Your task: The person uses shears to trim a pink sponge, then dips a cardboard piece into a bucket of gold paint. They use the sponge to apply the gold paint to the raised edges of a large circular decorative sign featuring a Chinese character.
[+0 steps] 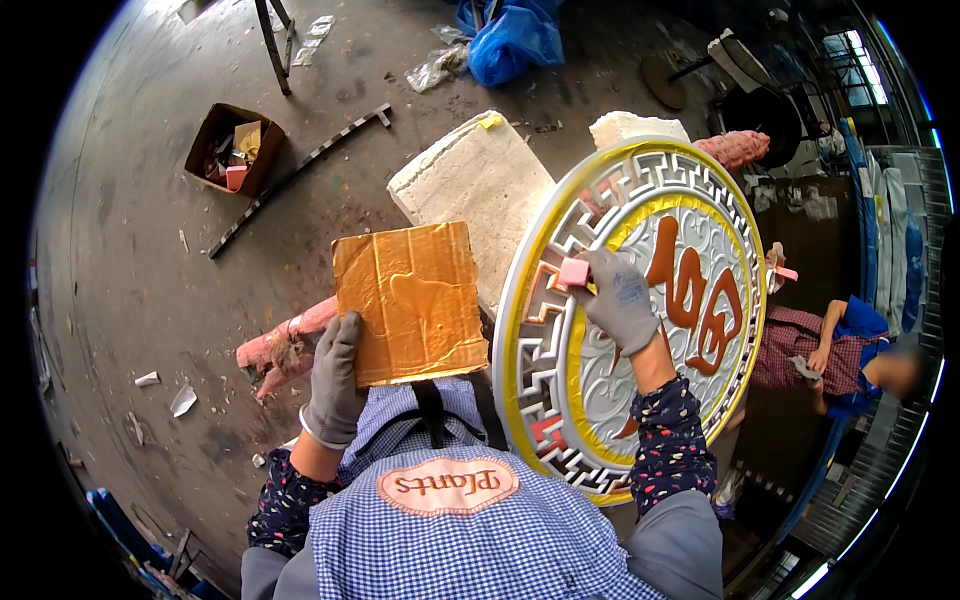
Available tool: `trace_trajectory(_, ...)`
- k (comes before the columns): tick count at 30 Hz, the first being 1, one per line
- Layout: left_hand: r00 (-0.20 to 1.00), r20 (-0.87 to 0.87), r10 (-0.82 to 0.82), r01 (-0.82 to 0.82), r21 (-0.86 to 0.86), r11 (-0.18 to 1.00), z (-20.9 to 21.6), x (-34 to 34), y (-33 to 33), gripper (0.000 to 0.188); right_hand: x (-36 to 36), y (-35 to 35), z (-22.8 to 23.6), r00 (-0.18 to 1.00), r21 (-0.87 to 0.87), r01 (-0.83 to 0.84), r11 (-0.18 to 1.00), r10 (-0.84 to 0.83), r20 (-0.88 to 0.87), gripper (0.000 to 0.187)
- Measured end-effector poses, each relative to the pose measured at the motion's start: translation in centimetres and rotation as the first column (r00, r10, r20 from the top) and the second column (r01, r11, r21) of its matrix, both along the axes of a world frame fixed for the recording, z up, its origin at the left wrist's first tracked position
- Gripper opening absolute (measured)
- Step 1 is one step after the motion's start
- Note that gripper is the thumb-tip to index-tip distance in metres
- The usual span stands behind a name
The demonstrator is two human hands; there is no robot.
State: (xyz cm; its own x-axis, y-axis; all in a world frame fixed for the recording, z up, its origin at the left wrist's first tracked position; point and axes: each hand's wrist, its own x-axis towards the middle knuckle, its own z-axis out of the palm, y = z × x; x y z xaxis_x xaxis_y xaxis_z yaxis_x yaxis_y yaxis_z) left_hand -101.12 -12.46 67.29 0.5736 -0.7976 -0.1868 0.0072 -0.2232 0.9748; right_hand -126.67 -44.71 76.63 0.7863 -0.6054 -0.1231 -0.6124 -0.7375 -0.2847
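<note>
- From my remote seat I'm seeing the main risk at the pink sponge [573, 273]: if it is carrying too much colour, or tipping off a raised bar, brown could be smearing into the white recesses.
- I'm also worrying about the yellow inner ring [575, 365], which is lying close to the sponge; a stray knuckle or sideways slip could be marking it.
- The cardboard [405, 300] is showing a glossy orange-brown face; if that coat is wet, tilting the sheet or brushing it against the apron [430, 535] could be causing a smudge.
- The round panel [600, 400] is lying to the front right, its far-left rim overlapping a pale block [470, 180]; I'm not making out its full support, so hard pressing could be rocking it.
- The right hand [618, 300] is hanging over the panel's left fretwork, wrist bent leftward, fingers closing around the sponge in a pinch; I can't tell whether the sponge is touching the surface.
- The left hand [333, 375] is gripping the cardboard's lower-left edge, nearly closed, with one digit lying over the face; the sheet is hiding the others.
</note>
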Motion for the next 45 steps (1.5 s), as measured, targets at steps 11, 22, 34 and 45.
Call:
trace_trajectory(11,0.957,0.277,-0.088,0.104,-0.046,0.993,0.0,0.8,0.7,0.064,-0.6,0.7,-0.4,0.995,0.062,0.088,0.994,-0.091,0.050,0.038)
trace_trajectory(22,0.978,-0.192,0.083,-0.089,-0.025,0.996,0.7,0.6,0.0,0.049,-0.1,1.3,-1.6,0.975,-0.032,0.216,0.976,-0.214,0.058,0.037)
trace_trajectory(34,0.992,-0.122,0.019,-0.019,-0.004,1.000,0.9,0.9,0.3,0.049,1.0,1.8,-2.0,0.926,0.084,0.282,0.956,-0.294,0.236,0.036)
trace_trajectory(45,1.000,0.010,-0.024,0.024,-0.043,0.999,0.7,1.1,0.5,0.053,2.1,1.4,-3.5,0.902,0.121,0.365,0.923,-0.382,0.199,0.059)
